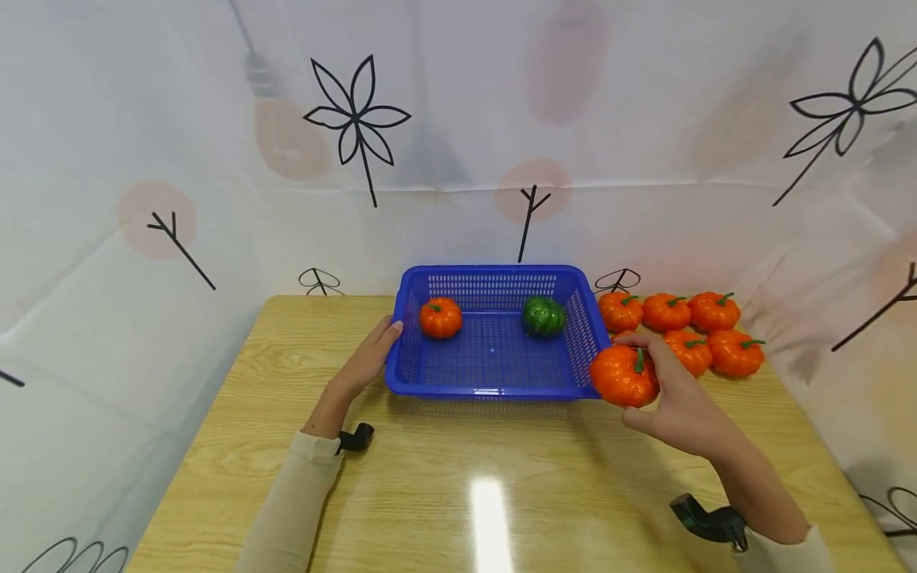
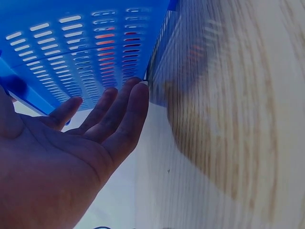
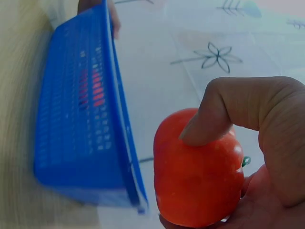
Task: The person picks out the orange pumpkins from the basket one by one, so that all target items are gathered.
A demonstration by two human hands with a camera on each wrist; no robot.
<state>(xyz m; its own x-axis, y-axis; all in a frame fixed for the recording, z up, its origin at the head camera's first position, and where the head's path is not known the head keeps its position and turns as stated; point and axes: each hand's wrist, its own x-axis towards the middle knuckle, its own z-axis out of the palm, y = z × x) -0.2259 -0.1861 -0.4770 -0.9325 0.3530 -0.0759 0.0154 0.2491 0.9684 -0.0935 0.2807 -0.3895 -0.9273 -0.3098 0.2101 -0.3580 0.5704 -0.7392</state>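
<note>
A blue plastic basket (image 1: 494,391) with slotted walls stands on the table. Inside it, a small orange pumpkin (image 1: 440,318) lies at the left and a green pumpkin (image 1: 544,316) at the right. My left hand (image 1: 368,358) holds the basket's left side, thumb at the rim and fingers (image 2: 126,119) extended along the outer wall. Beside the right front corner, my right hand (image 1: 673,398) grips another orange pumpkin (image 1: 622,377), its thumb pressed on the skin. In the right wrist view this pumpkin (image 3: 195,176) is apart from the basket wall (image 3: 76,119).
Several orange pumpkins (image 1: 714,311) sit in two rows right of the basket, one partly hidden behind my right hand. A patterned white cloth (image 1: 458,143) hangs behind the wooden table (image 1: 430,477). Both wrists carry black camera mounts (image 1: 709,525).
</note>
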